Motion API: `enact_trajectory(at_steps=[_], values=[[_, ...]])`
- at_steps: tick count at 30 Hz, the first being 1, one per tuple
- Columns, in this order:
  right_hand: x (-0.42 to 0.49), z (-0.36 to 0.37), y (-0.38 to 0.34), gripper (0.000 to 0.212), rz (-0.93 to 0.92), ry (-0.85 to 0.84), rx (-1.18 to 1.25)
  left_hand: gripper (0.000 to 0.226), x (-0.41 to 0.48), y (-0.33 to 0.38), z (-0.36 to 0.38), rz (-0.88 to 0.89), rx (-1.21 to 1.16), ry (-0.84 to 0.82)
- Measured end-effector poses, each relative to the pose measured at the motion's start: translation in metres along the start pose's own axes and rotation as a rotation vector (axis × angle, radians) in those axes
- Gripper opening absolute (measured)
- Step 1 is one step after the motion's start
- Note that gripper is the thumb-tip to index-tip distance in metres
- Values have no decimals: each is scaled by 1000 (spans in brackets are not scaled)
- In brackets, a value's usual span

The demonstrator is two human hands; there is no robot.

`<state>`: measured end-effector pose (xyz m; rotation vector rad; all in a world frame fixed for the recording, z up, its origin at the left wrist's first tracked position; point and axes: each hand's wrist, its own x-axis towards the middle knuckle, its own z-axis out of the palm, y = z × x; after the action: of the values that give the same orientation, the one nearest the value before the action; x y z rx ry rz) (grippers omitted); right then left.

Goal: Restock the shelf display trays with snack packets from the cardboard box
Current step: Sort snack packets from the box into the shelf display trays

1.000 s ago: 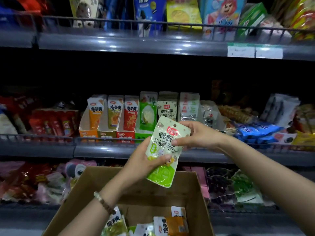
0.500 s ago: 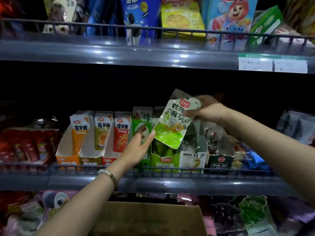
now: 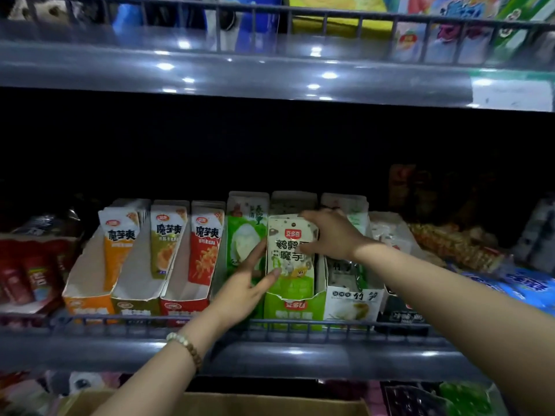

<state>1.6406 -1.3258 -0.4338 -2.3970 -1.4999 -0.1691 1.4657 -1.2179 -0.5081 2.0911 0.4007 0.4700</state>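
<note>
A: Hands, two, both at the middle shelf (image 3: pixel 270 352). Right hand (image 3: pixel 330 235)?

B: Clamped on the top right corner of the green-and-white snack packet (image 3: pixel 288 250), fingers over its upper edge, thumb on its front.

A: Left hand (image 3: pixel 243 286)?

B: Spread apart, gripping nothing. Fingertips rest against the packet's left edge and lower front. Beaded bracelet (image 3: pixel 184 346) at the wrist.

A: Packet location?

B: Upright in the green display tray (image 3: pixel 292 307), lower part inside the tray's cut-out front, at the front of the row.

A: Neighbours, left?

B: Just beside, a green-and-white packet of another kind (image 3: pixel 244 235). Then three trays with packets standing in them: red tray (image 3: pixel 183 306), olive tray (image 3: pixel 136 306), orange tray (image 3: pixel 88 307).

A: Right?

B: White tray (image 3: pixel 354 304), touching the green one; contents too dim to tell.

A: Further out?

B: Wire rail (image 3: pixel 300 324) along the shelf front. Upper shelf (image 3: pixel 240 73) carries blurred packages. Cardboard box (image 3: pixel 270 405), rim only, at the bottom edge below the shelf.
</note>
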Motion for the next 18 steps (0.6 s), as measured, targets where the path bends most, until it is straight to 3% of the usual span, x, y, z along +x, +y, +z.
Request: enact_trajectory(at_steps=[11, 18], values=[[-15, 3, -4, 91, -28, 65, -30, 73, -3, 9, -2, 12, 81, 45], [-58, -11, -17, 80, -46, 128, 153, 79, -44, 29, -11, 57, 263, 93]])
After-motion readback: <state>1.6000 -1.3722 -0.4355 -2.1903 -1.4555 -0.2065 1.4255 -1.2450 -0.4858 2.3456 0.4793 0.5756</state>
